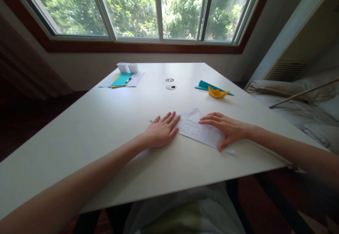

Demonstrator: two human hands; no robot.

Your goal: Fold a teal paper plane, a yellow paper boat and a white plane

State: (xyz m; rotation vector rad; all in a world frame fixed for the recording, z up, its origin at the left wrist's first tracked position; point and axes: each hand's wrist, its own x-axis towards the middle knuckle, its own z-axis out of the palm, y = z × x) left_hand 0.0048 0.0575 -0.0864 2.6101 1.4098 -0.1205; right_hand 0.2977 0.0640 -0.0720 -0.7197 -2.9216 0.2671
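Left hand point(161, 131) covers the left edge of the creased white paper point(194, 126), right hand point(225, 128) covers its right part; both flat, fingers together and extended, pressing it onto the matte white table point(92, 128) at frame centre. Paper shows a grid of fold lines. Upper right: yellow paper boat point(217, 93) overlapping teal folded sheet point(205, 85). Upper left: teal sheet stack point(122, 79), details unclear.

Left hand point(161, 132) and right hand point(227, 128) flat on creased white paper point(194, 126) on table point(106, 121).
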